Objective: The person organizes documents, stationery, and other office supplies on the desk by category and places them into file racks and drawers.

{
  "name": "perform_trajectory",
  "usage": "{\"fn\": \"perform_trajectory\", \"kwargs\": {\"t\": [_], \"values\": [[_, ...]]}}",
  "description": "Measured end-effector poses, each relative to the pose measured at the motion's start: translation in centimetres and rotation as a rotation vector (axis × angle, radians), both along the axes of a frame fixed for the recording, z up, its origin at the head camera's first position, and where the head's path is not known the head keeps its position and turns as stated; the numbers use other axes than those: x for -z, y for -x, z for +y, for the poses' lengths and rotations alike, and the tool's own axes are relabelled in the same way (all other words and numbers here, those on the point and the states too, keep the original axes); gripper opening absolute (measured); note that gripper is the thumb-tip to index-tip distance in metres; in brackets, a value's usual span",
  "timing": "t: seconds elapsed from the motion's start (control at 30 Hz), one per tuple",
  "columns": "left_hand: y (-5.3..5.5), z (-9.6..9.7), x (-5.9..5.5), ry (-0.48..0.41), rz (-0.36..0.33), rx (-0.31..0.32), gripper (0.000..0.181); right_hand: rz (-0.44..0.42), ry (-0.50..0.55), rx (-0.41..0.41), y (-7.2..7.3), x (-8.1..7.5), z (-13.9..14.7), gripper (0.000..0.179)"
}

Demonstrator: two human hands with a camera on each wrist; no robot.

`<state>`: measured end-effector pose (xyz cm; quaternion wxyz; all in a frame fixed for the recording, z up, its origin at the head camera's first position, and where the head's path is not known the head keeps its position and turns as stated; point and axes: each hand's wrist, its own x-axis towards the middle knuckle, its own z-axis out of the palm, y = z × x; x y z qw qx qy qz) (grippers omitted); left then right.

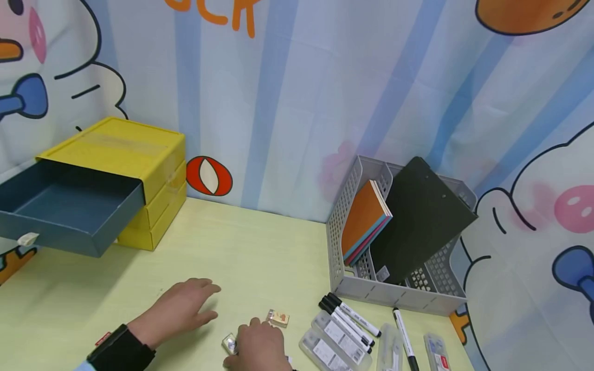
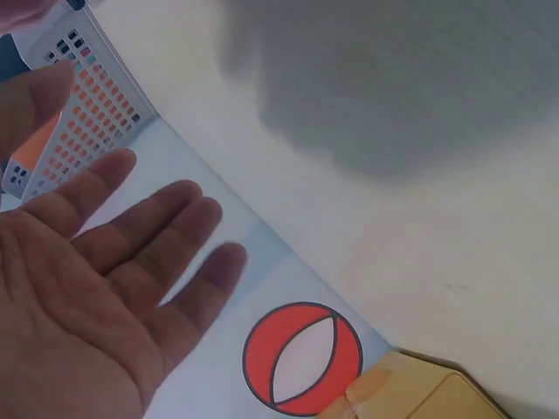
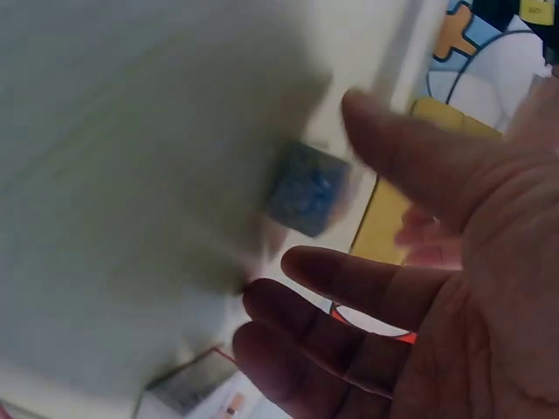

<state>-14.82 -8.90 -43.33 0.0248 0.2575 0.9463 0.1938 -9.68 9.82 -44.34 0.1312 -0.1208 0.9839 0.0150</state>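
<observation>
The right hand's (image 1: 261, 348) thumb and fingers part in a loose curve, apparently holding nothing, with a small shiny box (image 1: 229, 343) before the thumb gap at nine o'clock; a light pinch on two opposite flat sides should hold it squarely. The left hand (image 1: 178, 312), fingers relaxed and empty, hovers at ten o'clock. A second small oblong box (image 1: 278, 318) lies at one, slim smooth markers (image 1: 357, 316) and clear plastic cases (image 1: 323, 353) toward three, and, farther out at ten, a boxy yellow cabinet's (image 1: 125, 141) blue drawer (image 1: 60, 226) juts out.
</observation>
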Motion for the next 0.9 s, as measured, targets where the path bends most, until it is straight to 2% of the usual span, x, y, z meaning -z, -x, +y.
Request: {"fn": "perform_trajectory", "kwargs": {"t": [0.07, 0.23, 0.33, 0.47, 0.7, 0.9], "values": [[-0.2, 0.5, 0.0, -0.025, -0.006, 0.023, 0.043, -0.001, -0.018, 0.008, 0.0, 0.2, -0.2, 0.040], [-0.5, 1.4, -0.1, -0.045, -0.028, 0.081, 0.040, 0.093, -0.020, -0.002, 0.0, 0.3, 0.0, 0.023], [-0.6, 1.7, 0.0, -0.042, -0.016, 0.129, 0.039, 0.199, 0.031, -0.028, 0.0, 0.1, 0.6, 0.016], [-0.6, 2.0, 0.1, -0.050, 0.020, 0.197, 0.036, 0.314, 0.134, -0.057, 0.0, -0.3, 1.2, 0.018], [-0.5, 2.2, 0.0, -0.135, 0.040, 0.247, 0.021, 0.359, 0.249, -0.049, 0.1, -1.4, 1.7, 0.019], [-0.5, 2.3, -0.5, -0.165, 0.041, 0.255, 0.021, 0.403, 0.352, -0.034, 0.1, -1.7, 2.0, 0.019]]}}
